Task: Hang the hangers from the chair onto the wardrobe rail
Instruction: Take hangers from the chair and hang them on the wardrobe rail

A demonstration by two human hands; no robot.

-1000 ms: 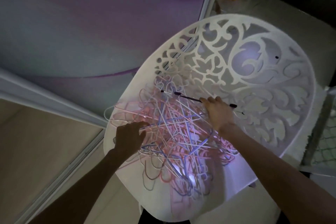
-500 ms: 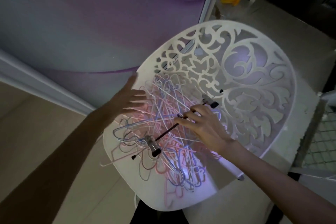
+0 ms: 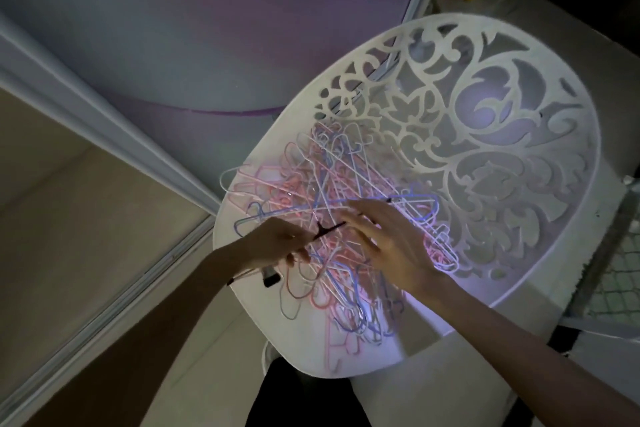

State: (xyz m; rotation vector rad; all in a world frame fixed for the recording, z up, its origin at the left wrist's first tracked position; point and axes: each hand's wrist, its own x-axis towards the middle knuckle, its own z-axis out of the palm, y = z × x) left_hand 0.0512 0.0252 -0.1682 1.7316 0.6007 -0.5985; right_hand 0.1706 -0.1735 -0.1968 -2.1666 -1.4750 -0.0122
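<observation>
left hand [image 3: 277, 243] grip: pinches black hanger [image 3: 329, 230] | right hand [image 3: 391, 239] grip: spread open | hangers [image 3: 332, 204] mid-chair [image 3: 519, 288]: light, tangled (lift by hook)

We see white chair [image 3: 540, 274] with cut-out scroll back, tangled heap of pink, white, blue wire hangers [image 3: 332, 204] on seat toward its left edge. Left hand [image 3: 277, 243] pinches thin black clip hanger [image 3: 325, 231] over heap. Right hand [image 3: 391, 243], fingers spread, rests on heap. Purple wardrobe door [image 3: 207, 28] beyond chair.
</observation>
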